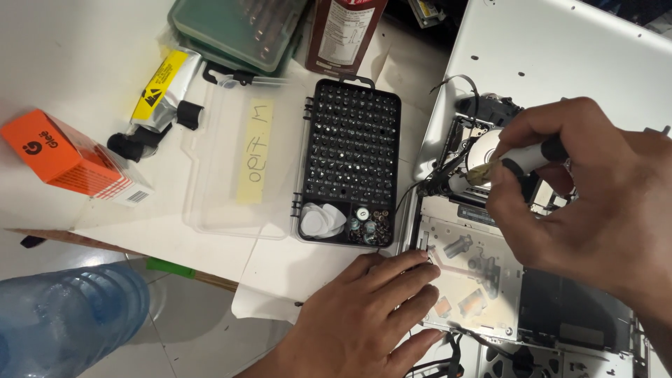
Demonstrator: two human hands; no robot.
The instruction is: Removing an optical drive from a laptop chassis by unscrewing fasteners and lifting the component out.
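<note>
R hand [595, 203] pinches a slim black-and-white screwdriver [521, 159], tip down inside the opened silver laptop chassis [560, 63] near its optical drive. L hand [371, 315] lies flat, fingers together, bracing the chassis edge on the white counter [77, 63]. Risk: tip could slip off the screw and gouge nearby cables; loosened screw may drop into the internals. Black bit-set case [350, 161] sits just beside, lid off.

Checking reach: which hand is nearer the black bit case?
Left. The left hand lies just below the black bit case; the right hand is off to its right over the opened laptop.
</note>
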